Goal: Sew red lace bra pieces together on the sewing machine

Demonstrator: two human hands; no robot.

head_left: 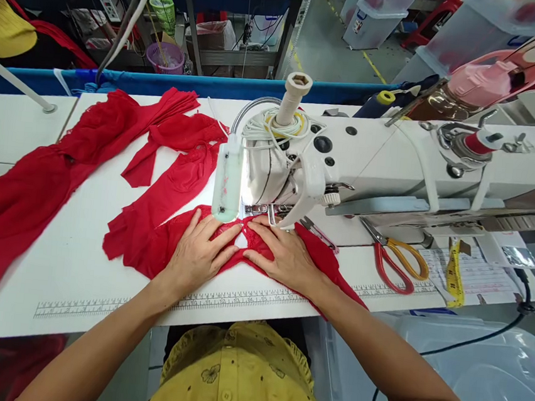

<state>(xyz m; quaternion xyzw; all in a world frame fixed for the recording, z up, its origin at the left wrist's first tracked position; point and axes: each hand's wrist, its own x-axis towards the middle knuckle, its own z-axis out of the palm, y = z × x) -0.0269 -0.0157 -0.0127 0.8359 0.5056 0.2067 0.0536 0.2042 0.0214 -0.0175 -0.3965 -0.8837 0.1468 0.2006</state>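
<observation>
**Hands are pressing red cloth [149,249] flat at a sewing machine [395,156].**
The left hand [198,254] and right hand [283,255] are lying palm-down on the cloth, fingers spread and angling in towards each other. The forearms are reaching in over the white table [76,270]. The cloth is resting just in front of the machine's foot [261,210], with scissors [397,257] to the right. Even pressure from both sides, with fingertips kept short of the foot, is likely holding the seam straight.

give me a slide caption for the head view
Left hand and right hand press red fabric flat at the sewing machine, scissors lying to the right.
</observation>
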